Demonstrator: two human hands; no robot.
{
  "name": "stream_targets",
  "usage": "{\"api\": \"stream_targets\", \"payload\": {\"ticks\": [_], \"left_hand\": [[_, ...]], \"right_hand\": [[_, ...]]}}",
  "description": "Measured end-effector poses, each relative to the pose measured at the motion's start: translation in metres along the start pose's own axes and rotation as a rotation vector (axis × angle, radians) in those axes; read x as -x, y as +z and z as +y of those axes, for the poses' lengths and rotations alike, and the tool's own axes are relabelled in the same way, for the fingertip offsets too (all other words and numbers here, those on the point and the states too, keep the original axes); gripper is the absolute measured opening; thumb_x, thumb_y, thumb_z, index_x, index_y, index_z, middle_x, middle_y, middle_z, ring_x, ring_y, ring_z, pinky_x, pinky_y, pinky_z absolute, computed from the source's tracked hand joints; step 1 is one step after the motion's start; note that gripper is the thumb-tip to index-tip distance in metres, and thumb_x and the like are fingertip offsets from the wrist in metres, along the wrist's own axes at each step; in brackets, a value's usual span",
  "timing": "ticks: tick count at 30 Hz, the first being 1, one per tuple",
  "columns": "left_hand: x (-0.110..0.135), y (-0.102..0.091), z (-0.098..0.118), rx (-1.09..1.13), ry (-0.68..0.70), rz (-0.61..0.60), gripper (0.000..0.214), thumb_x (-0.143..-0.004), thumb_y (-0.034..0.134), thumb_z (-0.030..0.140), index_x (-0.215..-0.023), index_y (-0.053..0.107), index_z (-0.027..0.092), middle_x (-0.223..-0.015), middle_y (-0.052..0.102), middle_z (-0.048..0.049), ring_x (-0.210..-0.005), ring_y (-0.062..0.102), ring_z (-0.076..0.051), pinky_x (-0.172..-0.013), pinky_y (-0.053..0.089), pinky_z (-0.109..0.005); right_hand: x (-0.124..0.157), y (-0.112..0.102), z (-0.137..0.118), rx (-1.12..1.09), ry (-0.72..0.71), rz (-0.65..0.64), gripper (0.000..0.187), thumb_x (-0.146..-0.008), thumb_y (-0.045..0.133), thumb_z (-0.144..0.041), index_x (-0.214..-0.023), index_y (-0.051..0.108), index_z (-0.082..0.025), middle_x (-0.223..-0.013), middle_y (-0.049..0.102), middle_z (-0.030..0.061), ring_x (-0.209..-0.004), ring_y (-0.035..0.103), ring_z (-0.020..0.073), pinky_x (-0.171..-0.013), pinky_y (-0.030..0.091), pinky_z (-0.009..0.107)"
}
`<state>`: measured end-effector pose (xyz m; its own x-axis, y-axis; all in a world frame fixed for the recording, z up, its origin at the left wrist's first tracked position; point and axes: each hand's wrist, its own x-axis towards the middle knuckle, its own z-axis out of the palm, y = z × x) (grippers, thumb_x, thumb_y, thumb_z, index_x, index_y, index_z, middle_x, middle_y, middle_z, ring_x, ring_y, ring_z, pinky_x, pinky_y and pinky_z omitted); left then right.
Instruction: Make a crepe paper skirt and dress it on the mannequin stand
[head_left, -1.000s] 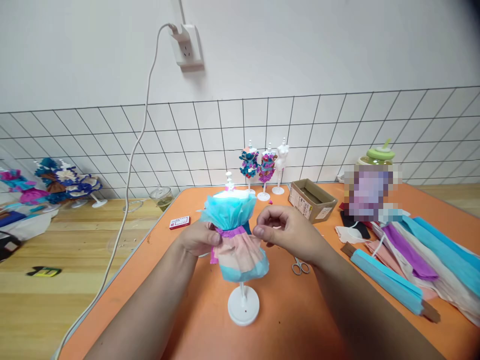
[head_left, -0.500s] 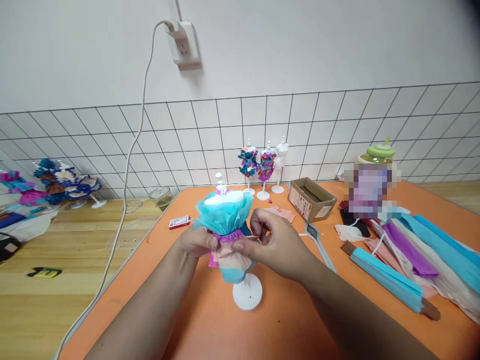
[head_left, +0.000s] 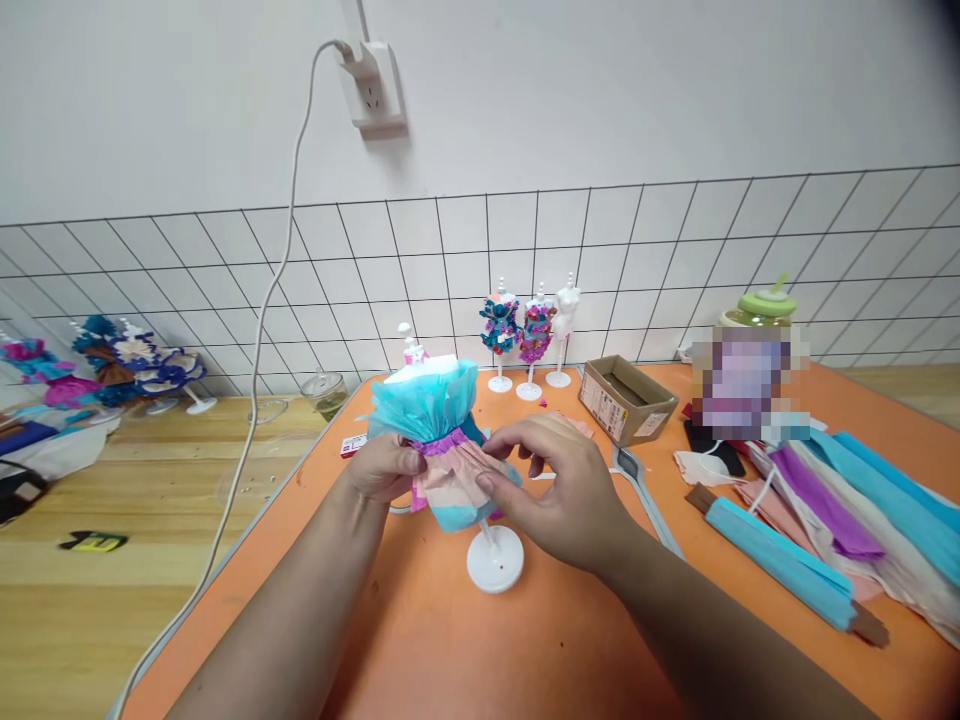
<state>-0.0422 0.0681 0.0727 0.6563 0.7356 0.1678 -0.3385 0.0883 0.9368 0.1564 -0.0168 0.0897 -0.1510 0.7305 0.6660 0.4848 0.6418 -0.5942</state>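
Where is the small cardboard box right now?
In the head view, the cardboard box sits open on the orange table, right of centre toward the back, just right of the three small mannequins.

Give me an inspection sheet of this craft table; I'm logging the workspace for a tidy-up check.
Surface: orange table, wooden bench to its left.
Job's things: small mannequin on a white stand, tilted left, wrapped in a blue, purple and pink paper dress.
Clutter: cardboard box, folded crepe paper strips, three small mannequins at the back, a red card half hidden.
Hands: left hand grips the dress at the waist; right hand touches the skirt.
Cables: white cord from the wall plug down past the table edge.
Surroundings: white wall, wire grid, more dressed mannequins far left.
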Motion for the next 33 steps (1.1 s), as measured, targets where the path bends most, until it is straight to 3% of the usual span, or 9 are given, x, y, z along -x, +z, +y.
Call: {"api": "stream_targets", "payload": {"ticks": [6,12,15,18,20,23,28,33], "left_hand": [[-0.001,-0.003,0.001,-0.005,-0.062,-0.007,0.070,-0.047,0.086,0.038,-0.109,0.064,0.016,-0.106,0.069,-0.0144,-0.107,0.061,-0.038,-0.093,0.048,-0.048],[0.001,-0.003,0.001,0.015,-0.059,0.001,0.062,-0.046,0.085,0.040,-0.099,0.068,0.014,-0.100,0.071,-0.0137,-0.107,0.060,-0.039,-0.091,0.049,-0.047],[0.001,-0.001,0.002,0.040,-0.065,0.014,0.058,-0.048,0.085,0.040,-0.097,0.068,0.013,-0.097,0.072,-0.0140,-0.105,0.062,-0.038,-0.089,0.050,-0.046],[-0.001,0.005,0.006,0.042,-0.083,0.035,0.051,-0.054,0.083,0.033,-0.097,0.067,0.011,-0.095,0.072,-0.0143,-0.099,0.065,-0.034,-0.083,0.053,-0.040],[-0.004,0.012,0.007,0.058,-0.095,0.060,0.047,-0.059,0.081,0.028,-0.099,0.065,0.011,-0.095,0.072,-0.0137,-0.094,0.067,-0.030,-0.078,0.054,-0.034],[-0.006,0.025,0.005,0.086,-0.139,0.076,0.042,-0.063,0.079,0.026,-0.099,0.064,0.010,-0.093,0.072,-0.0126,-0.086,0.069,-0.026,-0.071,0.053,-0.029],[-0.009,0.039,-0.007,0.108,-0.218,0.038,0.038,-0.064,0.079,0.026,-0.095,0.065,0.010,-0.089,0.072,-0.0117,-0.079,0.069,-0.023,-0.069,0.053,-0.028],[-0.013,0.042,-0.014,0.149,-0.146,0.159,0.037,-0.066,0.078,0.023,-0.098,0.063,0.012,-0.085,0.071,-0.0089,-0.076,0.069,-0.020,-0.072,0.053,-0.028]], "right_hand": [[-0.001,-0.002,-0.001,-0.082,0.152,-0.119,0.011,-0.076,0.065,-0.024,-0.068,0.059,-0.019,-0.067,0.059,-0.0020,-0.065,0.049,0.0121,-0.058,0.037,0.025],[-0.005,0.000,0.015,-0.563,0.503,-0.368,0.025,-0.079,0.063,-0.043,-0.083,0.064,-0.018,-0.070,0.061,0.0007,-0.061,0.055,0.0122,-0.055,0.044,0.024],[-0.009,-0.007,0.024,-0.481,0.512,-0.433,0.029,-0.082,0.058,-0.046,-0.086,0.066,-0.018,-0.069,0.063,0.0012,-0.061,0.057,0.0132,-0.058,0.046,0.026],[-0.013,-0.020,0.024,-0.091,0.408,-0.257,0.025,-0.085,0.055,-0.042,-0.080,0.067,-0.020,-0.073,0.065,0.0015,-0.067,0.057,0.0142,-0.059,0.042,0.026],[-0.013,-0.025,0.020,0.031,0.346,-0.149,0.021,-0.084,0.056,-0.041,-0.082,0.066,-0.022,-0.072,0.064,-0.0001,-0.065,0.054,0.0133,-0.056,0.039,0.025],[-0.012,-0.022,0.014,0.062,0.257,-0.105,0.019,-0.081,0.061,-0.041,-0.085,0.066,-0.023,-0.067,0.060,-0.0029,-0.057,0.048,0.0110,-0.053,0.035,0.023],[-0.009,-0.012,0.015,0.125,0.216,-0.062,0.021,-0.079,0.064,-0.037,-0.068,0.060,-0.020,-0.060,0.055,-0.0035,-0.056,0.047,0.0106,-0.053,0.033,0.023],[-0.010,-0.021,0.012,0.126,0.185,0.025,0.015,-0.079,0.063,-0.035,-0.081,0.061,-0.021,-0.067,0.055,-0.0023,-0.058,0.046,0.0112,-0.052,0.034,0.023]]}}
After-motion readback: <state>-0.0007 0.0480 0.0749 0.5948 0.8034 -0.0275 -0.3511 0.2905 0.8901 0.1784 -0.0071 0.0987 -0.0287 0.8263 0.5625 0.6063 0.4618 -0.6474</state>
